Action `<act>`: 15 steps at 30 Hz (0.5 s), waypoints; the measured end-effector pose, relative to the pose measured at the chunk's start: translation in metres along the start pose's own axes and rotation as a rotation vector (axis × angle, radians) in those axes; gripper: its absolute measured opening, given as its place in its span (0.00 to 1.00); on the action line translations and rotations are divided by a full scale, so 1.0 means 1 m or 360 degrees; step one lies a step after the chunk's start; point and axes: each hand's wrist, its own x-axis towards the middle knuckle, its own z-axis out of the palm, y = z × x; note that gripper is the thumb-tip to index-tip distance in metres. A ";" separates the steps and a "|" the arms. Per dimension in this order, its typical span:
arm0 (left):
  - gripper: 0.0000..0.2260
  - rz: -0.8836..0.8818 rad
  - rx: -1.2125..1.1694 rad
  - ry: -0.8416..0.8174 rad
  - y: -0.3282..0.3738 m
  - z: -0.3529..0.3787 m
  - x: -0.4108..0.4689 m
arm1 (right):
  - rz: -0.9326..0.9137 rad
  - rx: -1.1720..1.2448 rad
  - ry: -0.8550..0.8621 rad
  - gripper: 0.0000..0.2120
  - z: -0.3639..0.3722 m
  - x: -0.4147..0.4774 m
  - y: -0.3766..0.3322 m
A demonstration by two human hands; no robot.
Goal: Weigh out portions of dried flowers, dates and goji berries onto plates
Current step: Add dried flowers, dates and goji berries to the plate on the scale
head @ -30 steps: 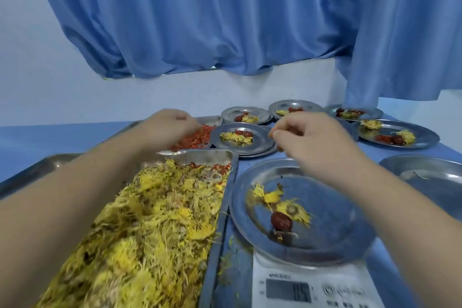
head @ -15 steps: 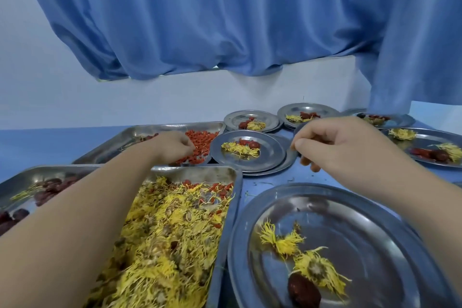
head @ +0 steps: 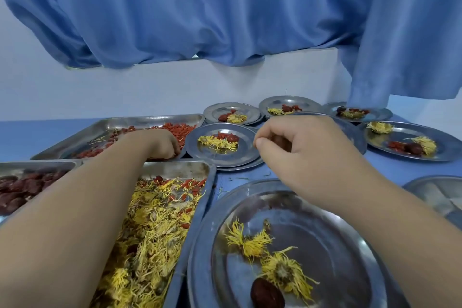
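My left hand (head: 155,144) reaches over the tray of yellow dried flowers (head: 150,232) into the far tray (head: 150,120) of red goji berries (head: 180,129), fingers curled down into the berries. My right hand (head: 300,147) hovers over the far rim of the large near plate (head: 325,245), fingers curled and thumb against the forefinger; I see nothing between them. That plate carries two dried flowers (head: 250,242) and one dark date (head: 267,295). More dates (head: 15,190) lie in a tray at the left edge.
Several small steel plates with flowers, berries and dates stand behind my hands, such as the nearest one (head: 222,155) and one at the right (head: 410,142). An empty plate (head: 437,195) sits at the right edge. A blue curtain (head: 225,20) hangs over the wall behind.
The view has tilted up and the scale has left the frame. My left hand has sunk into the goji berries. My right hand stays curled above the plate's far rim.
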 end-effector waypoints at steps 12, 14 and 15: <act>0.05 0.0080 -0.0237 0.0123 -0.012 -0.004 0.000 | 0.0010 -0.0077 -0.0015 0.09 -0.003 -0.001 0.001; 0.02 0.0107 -0.0306 0.0293 -0.014 -0.007 -0.002 | 0.0010 -0.0081 -0.0008 0.09 -0.003 -0.001 0.001; 0.02 0.0119 -0.0356 0.0370 -0.015 -0.008 -0.002 | 0.0011 -0.0085 -0.0009 0.09 -0.003 -0.001 0.001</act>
